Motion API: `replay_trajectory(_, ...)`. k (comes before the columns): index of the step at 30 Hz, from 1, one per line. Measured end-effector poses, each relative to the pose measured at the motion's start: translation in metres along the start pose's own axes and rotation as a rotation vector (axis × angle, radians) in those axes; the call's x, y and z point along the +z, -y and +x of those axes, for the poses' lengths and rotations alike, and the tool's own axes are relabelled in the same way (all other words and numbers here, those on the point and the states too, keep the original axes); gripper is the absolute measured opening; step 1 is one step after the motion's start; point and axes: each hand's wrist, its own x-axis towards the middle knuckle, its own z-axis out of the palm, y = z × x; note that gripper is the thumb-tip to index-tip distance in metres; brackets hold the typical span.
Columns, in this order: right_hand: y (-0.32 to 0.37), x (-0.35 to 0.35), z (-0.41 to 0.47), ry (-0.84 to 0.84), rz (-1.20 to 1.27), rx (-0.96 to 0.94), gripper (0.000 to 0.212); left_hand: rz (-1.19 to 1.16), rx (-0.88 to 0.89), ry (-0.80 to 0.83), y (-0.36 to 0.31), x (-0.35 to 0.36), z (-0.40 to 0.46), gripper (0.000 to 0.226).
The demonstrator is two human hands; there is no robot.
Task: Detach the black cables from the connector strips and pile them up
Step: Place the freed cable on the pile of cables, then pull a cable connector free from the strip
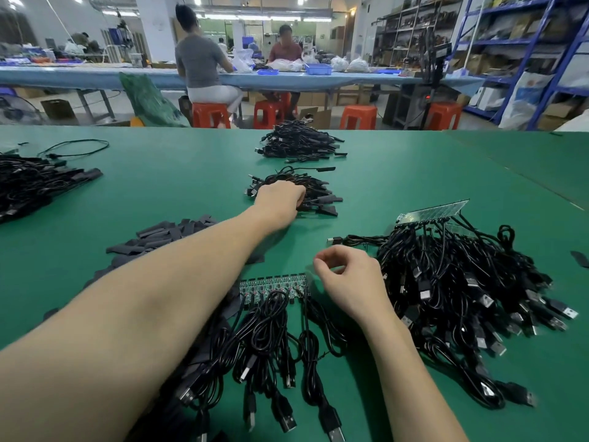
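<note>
On the green table (pixel 159 186), the left hand (pixel 280 199) reaches to the middle of the frame and rests with curled fingers on a small pile of black cables (pixel 306 189). The right hand (pixel 347 279) hovers lower, its fingers loosely curled and holding nothing, just beside a green connector strip (pixel 272 283) with cables hanging from it. A big cable heap (pixel 462 282) lies at the right, and another pile (pixel 299 141) sits higher up.

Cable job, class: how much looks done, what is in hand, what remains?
Done: two cable piles ahead. In hand: left hand rests on the nearer pile; right hand holds nothing visible. Left: near strip and heap still wired.
</note>
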Motion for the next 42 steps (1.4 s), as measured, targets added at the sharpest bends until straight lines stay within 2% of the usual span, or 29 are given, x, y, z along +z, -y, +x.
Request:
replay_trajectory(3, -0.001, 0.000, 0.000, -0.001, -0.009, -0.005, 0.010, 0.049, -0.006, 0.019, 0.009, 0.012, 0.004, 0.020)
replay_trajectory(7, -0.002, 0.001, 0.001, 0.025, -0.045, -0.005, 0.011, -0.114, -0.050, -0.032, 0.012, 0.013, -0.006, 0.023)
replay_trajectory(9, 0.000, 0.000, 0.000, 0.050, -0.088, -0.008, 0.013, -0.269, -0.080, -0.099, 0.007, 0.007, -0.020, 0.025)
replay_trajectory(11, 0.004, 0.001, -0.001, 0.089, -0.161, -0.019, 0.017, -0.523, -0.105, -0.147, 0.002, -0.004, -0.041, 0.018)
replay_trajectory(14, 0.010, 0.002, -0.005, 0.153, -0.281, -0.035, 0.019, -0.886, -0.155, -0.031, 0.002, -0.016, -0.082, 0.005)
replay_trajectory(16, 0.012, -0.001, -0.004, 0.203, -0.183, -0.005, 0.013, -0.939, -0.107, 0.127, 0.006, -0.019, -0.107, 0.005)
replay_trajectory(19, 0.015, -0.015, -0.002, 0.287, 0.226, 0.089, 0.010, -0.890, -0.048, 0.323, 0.014, -0.023, -0.124, 0.013)
replay_trajectory(22, 0.019, -0.023, -0.005, 0.331, 0.435, 0.111, 0.006, -1.019, -0.059, 0.422, 0.020, -0.025, -0.131, 0.017)
replay_trajectory(26, 0.024, -0.021, -0.008, 0.351, 0.511, 0.157, 0.008, -1.254, -0.117, 0.424, 0.018, -0.025, -0.138, 0.016)
replay_trajectory(30, 0.024, -0.018, -0.007, 0.412, 0.594, 0.238, 0.038, -1.348, -0.101, 0.427, 0.012, -0.030, -0.136, 0.017)
replay_trajectory(39, 0.022, -0.020, -0.006, 0.481, 0.657, 0.266, 0.035, -1.418, -0.113, 0.488, 0.009, -0.029, -0.136, 0.013)
replay_trajectory(42, 0.024, -0.020, -0.007, 0.529, 0.718, 0.301, 0.023, -1.452, -0.084, 0.501, 0.008, -0.029, -0.137, 0.011)
